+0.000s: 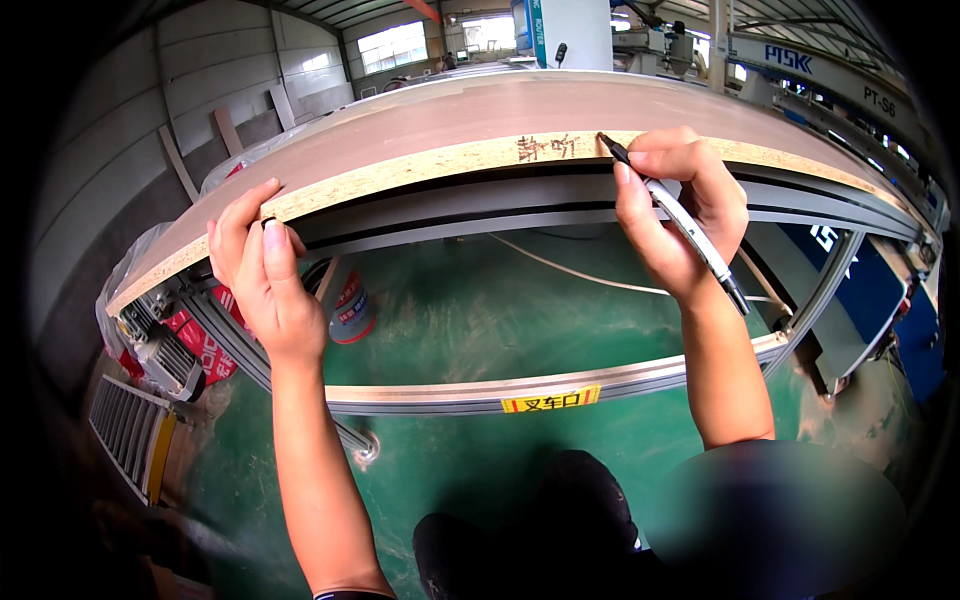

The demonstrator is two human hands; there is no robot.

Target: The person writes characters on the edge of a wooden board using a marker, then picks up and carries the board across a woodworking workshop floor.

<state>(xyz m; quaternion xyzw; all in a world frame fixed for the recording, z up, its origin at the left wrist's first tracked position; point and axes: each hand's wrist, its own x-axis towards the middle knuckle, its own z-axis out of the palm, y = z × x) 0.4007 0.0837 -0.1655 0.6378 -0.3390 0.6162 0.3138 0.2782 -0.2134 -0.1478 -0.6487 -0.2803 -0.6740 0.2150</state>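
Metal frame (430, 206) under board (420, 125), motor (165, 360) at left; bucket (352, 318) on green floor (480, 310), contents not visible. Right hand (712, 200) clamped on marker (692, 230), tip at board's front edge beside handwriting (548, 149). Left hand (265, 285) at edge, can't tell if gripping.

I see handwritten characters (548, 149) on the particleboard edge (400, 173). A black-lettered yellow label (551, 401) marks the lower rail (420, 402), blue lettering (788, 58) the machine beam (835, 78).
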